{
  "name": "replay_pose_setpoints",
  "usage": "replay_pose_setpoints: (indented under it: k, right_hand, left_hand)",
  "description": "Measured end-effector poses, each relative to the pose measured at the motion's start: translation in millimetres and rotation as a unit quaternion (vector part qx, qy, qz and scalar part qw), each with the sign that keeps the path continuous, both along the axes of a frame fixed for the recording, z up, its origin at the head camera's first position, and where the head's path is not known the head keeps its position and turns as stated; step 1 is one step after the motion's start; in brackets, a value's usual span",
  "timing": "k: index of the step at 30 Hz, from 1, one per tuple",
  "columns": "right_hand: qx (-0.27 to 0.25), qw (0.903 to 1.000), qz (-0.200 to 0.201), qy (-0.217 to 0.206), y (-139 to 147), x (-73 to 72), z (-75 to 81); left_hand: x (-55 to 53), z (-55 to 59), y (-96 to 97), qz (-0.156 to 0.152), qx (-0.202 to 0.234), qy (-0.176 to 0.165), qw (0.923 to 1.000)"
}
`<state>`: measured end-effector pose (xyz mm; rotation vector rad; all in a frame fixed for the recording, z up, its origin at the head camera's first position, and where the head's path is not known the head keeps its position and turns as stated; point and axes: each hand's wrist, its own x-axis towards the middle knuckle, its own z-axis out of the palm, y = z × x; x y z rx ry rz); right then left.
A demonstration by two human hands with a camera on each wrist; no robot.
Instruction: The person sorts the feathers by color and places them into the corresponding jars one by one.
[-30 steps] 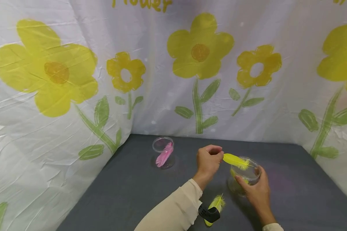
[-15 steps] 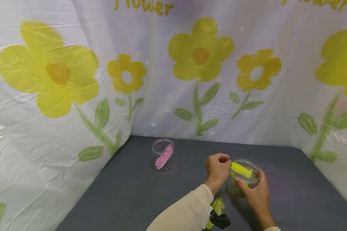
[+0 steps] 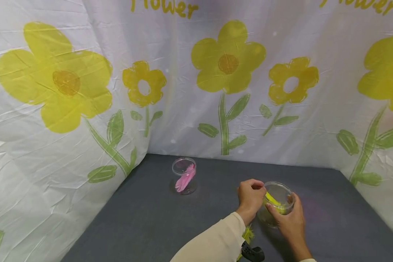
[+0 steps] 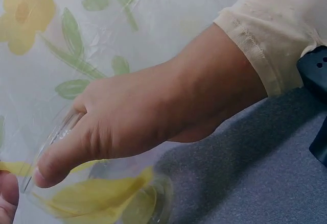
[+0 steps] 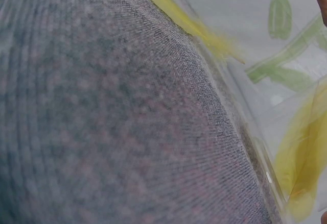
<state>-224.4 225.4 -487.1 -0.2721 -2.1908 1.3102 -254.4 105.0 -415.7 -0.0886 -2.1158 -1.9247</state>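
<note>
My right hand (image 3: 291, 220) grips a clear round jar (image 3: 267, 218) near its rim, thumb at the front. At the jar's left rim, my left hand (image 3: 251, 198) pinches the end of a yellow feather (image 3: 272, 198), which slants down into the opening. Inside the jar, another yellow feather (image 4: 97, 198) shows through the wall in the left wrist view, below the left thumb (image 4: 53, 165). On the table, one more yellow feather (image 3: 248, 234) lies partly hidden behind my left wrist and its black strap.
Farther back on the left stands a second clear jar (image 3: 173, 168) with a pink feather (image 3: 185, 178) leaning in it. The dark grey table (image 3: 144, 218) ends at a white backdrop (image 3: 173, 120) with painted yellow flowers.
My left hand has moved right to the jar's rim, lowering the pinched feather from above the opening into it. My right hand stays on the jar. The left forearm now covers more of the table feather.
</note>
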Motion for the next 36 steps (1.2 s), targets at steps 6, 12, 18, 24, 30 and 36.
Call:
replay_pose_setpoints:
  k: [6, 12, 18, 24, 30, 36]
  right_hand:
    - [0.004, 1.0000, 0.004, 0.005, -1.6, -0.4, -3.4]
    - [0.002, 0.9999, 0.008, 0.006, -3.8, 0.5, -4.6]
    - [-0.005, 0.9997, 0.013, 0.019, -3.6, 0.1, -1.7]
    - [-0.013, 0.9998, 0.009, 0.013, -0.7, 0.7, -0.2]
    - [-0.015, 0.9998, 0.009, 0.002, 0.7, 0.8, 0.6]
    - [-0.015, 0.9998, 0.007, -0.006, 0.5, 0.9, 1.7]
  left_hand:
    - [-0.9, -6.8, -2.6, -0.014, 0.026, -0.003, 0.9996]
    - [-1.2, -12.6, -14.1, -0.059, 0.100, 0.010, 0.9931]
    - [1.4, -13.7, -39.5, -0.065, 0.131, 0.025, 0.9889]
    - [11.2, -22.4, -63.5, -0.048, 0.143, 0.036, 0.9879]
    - [35.0, -34.7, -80.1, -0.030, 0.151, 0.010, 0.9881]
    - [67.1, -49.4, -90.9, 0.003, 0.142, -0.055, 0.9884]
